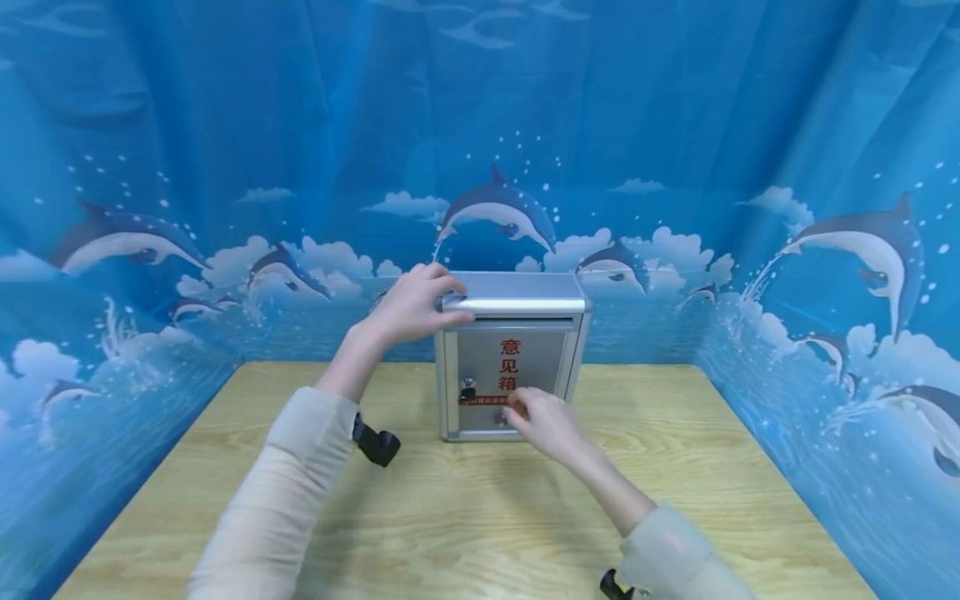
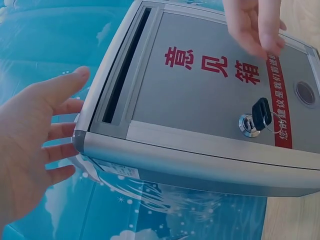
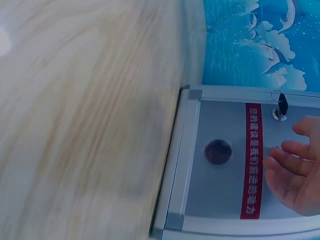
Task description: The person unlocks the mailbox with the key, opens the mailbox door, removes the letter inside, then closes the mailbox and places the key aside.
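A silver metal suggestion box (image 1: 512,292) with red lettering and a narrow slot near its top stands upright on the table. A black-headed key (image 2: 261,113) with a ring sits in the lock (image 2: 248,125) of its front door. My left hand (image 1: 414,305) is at the box's upper left corner, fingers spread and relaxed; whether the fingertips touch the metal I cannot tell. My right hand (image 1: 546,423) hovers before the lower door, to the right of the key, fingers loosely bent and holding nothing. In the right wrist view that hand (image 3: 297,170) is partly cut off.
The wooden table (image 1: 450,517) carries the box near its back edge. Behind and on both sides hangs a blue curtain (image 1: 300,167) printed with dolphins. A dark round spot (image 3: 218,152) lies low on the door, beside the red strip (image 3: 252,160).
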### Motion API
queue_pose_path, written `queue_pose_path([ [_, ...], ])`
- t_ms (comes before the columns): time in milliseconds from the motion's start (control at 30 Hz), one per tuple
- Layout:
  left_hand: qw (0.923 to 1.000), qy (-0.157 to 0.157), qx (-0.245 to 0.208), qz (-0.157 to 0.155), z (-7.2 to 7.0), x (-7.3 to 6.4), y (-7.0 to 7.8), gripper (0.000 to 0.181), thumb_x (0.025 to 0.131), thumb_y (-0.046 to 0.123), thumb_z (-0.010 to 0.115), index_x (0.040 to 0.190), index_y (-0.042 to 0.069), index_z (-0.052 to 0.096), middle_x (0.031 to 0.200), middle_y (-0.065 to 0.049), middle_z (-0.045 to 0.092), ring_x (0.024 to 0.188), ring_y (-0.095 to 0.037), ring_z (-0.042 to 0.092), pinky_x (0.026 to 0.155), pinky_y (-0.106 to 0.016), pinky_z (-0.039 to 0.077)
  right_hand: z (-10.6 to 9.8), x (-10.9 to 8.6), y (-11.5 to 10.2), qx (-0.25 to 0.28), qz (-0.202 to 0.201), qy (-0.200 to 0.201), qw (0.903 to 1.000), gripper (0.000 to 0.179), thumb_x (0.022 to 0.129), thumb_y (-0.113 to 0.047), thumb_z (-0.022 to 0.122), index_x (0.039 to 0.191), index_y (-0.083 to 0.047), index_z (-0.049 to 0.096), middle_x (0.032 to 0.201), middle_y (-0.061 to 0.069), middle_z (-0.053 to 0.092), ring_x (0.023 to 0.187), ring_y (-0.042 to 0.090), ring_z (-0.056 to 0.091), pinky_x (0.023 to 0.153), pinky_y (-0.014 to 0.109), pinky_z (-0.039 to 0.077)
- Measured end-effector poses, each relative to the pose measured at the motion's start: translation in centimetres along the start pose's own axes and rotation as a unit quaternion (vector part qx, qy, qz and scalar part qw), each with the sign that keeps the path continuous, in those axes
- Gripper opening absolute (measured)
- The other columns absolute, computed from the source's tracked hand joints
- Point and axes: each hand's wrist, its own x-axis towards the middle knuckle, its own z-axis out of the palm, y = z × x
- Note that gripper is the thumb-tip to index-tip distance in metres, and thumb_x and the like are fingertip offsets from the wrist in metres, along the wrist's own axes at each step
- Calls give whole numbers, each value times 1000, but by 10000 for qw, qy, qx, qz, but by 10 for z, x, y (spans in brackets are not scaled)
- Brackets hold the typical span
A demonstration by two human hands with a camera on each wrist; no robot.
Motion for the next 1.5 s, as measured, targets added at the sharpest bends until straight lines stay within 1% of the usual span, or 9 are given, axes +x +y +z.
queue_pose_path([
  [133,9998,-193,-44,-23,-1,4,0,40,86,41,64,113,12,64,116,-8,55,105,-25,45,85,-42,40,6,12,-10,220,-45,-29,9997,16,87,-22,63,95,-9,66,83,-2,63,70,10,58,62,26,48],
  [267,9996,-111,-263,-41,2,5,-2,33,88,34,63,111,10,64,116,-10,55,106,-26,45,87,-43,40,14,23,-21,292,-137,41,9995,20,88,-23,61,100,-7,64,81,0,64,67,11,58,54,24,46],
  [500,9997,110,-209,103,10,9,-2,24,90,26,62,108,10,65,110,-8,57,102,-24,46,87,-41,39,30,32,-41,-555,-359,482,9966,27,86,-30,64,100,-6,64,77,2,64,51,11,53,39,21,37],
  [600,9996,192,-141,164,11,9,-1,23,90,24,61,107,9,65,107,-7,58,99,-23,47,86,-40,39,34,34,-47,-1117,-543,764,9893,26,83,-30,68,91,-7,62,72,3,62,47,11,50,37,20,34],
  [767,9993,282,-155,197,12,8,-1,22,90,21,61,108,9,65,106,-7,59,99,-23,48,86,-40,40,44,36,-50,-2203,-830,1414,9616,30,76,-33,74,75,-9,56,63,1,53,46,13,47,34,23,34],
  [900,9989,350,-182,252,14,7,-2,22,91,22,60,107,9,65,106,-7,59,100,-23,49,87,-40,40,48,35,-51,-2413,-953,1676,9511,30,75,-31,75,72,-9,56,62,1,52,47,13,45,34,23,34],
  [1300,9983,448,-145,356,14,5,-5,20,91,20,60,106,9,65,105,-6,59,98,-23,49,86,-40,41,45,38,-55,-1495,-767,1396,9759,19,83,-19,66,74,-6,56,57,2,51,43,15,49,37,23,39],
  [1433,9985,404,-116,343,14,6,-4,20,90,20,60,106,9,65,105,-7,59,98,-24,49,84,-40,41,43,36,-54,-435,-230,1104,9927,14,86,-15,62,82,-2,57,56,3,52,42,14,49,38,23,39],
  [1500,9987,364,-81,357,14,7,-4,21,91,21,60,107,9,65,105,-7,59,98,-24,49,84,-41,41,43,35,-53,196,69,946,9953,13,87,-12,61,88,0,57,56,3,53,40,11,47,36,21,38],
])
